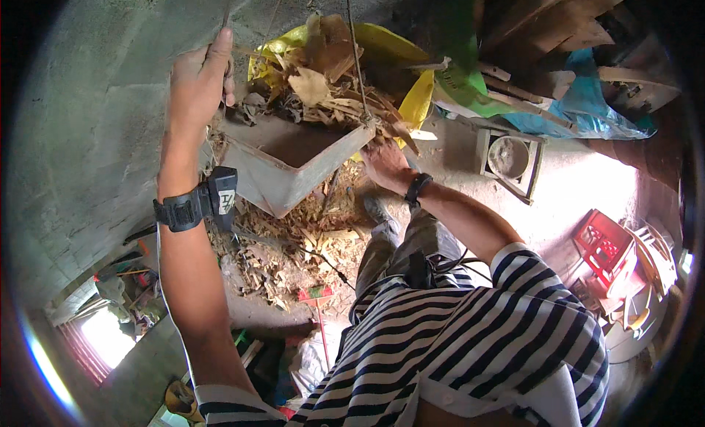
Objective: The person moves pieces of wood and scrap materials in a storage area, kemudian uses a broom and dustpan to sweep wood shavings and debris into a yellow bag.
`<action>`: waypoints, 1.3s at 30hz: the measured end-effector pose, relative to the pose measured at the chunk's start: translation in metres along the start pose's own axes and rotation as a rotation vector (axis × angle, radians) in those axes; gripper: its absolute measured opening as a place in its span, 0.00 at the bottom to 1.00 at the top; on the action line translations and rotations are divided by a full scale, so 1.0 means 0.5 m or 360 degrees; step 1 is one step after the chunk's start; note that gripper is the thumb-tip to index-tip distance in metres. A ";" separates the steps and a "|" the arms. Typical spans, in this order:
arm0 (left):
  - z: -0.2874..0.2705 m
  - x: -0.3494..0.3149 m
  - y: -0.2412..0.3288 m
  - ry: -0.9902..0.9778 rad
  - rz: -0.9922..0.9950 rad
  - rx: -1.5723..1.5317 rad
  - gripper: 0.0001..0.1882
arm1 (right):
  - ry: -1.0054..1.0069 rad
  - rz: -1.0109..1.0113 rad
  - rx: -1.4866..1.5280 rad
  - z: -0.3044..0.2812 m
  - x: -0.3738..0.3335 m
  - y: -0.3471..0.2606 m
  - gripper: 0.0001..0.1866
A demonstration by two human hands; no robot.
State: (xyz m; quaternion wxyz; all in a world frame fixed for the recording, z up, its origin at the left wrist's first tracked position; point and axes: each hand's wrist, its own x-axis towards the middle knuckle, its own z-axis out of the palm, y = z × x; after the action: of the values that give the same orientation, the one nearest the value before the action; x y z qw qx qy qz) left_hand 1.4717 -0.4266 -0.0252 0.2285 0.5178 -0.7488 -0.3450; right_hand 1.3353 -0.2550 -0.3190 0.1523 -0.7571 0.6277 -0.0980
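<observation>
Grey-walled, an open bin [261, 174] sits at ten o'clock in my head view, wood scraps [323, 93] heaped by its far edge toward twelve. I see the left hand [197, 85] curled beyond it at ten-thirty, well apart from the right hand [385, 163], at one o'clock by the corded corner; I cannot tell either grip.

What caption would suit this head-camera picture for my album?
Left hand raised, right hand at one corner of a grey container, with wood scraps and yellow sheeting close by.
</observation>
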 end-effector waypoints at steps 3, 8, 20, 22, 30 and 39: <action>-0.004 -0.005 -0.005 0.0054 -0.0038 -0.0079 0.26 | -0.0286 0.0060 -0.0039 0.008 -0.002 0.014 0.23; -0.007 -0.010 0.003 0.0013 -0.0013 0.0004 0.25 | 0.0235 -0.0001 0.0142 0.053 -0.039 0.074 0.25; 0.000 -0.031 0.064 -0.0075 0.0009 0.0019 0.25 | -0.0129 -0.0150 0.0236 -0.022 -0.057 0.004 0.10; 0.005 -0.031 0.063 -0.0075 -0.0045 0.0082 0.25 | 0.0158 -0.0101 0.0414 -0.061 -0.071 -0.031 0.08; -0.016 -0.055 0.095 -0.0015 -0.0142 0.0261 0.25 | 0.0079 -0.0161 0.0423 -0.113 -0.098 -0.004 0.13; -0.077 -0.124 0.141 0.0290 -0.0129 0.0313 0.25 | 0.0037 -0.0314 0.0374 -0.090 -0.095 0.011 0.12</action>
State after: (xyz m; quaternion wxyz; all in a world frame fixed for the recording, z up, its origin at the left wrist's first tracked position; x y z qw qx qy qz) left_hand 1.4775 -0.3634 0.0545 0.2296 0.5965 -0.7337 -0.2306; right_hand 1.3060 -0.2141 -0.2767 0.2223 -0.7908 0.5362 -0.1941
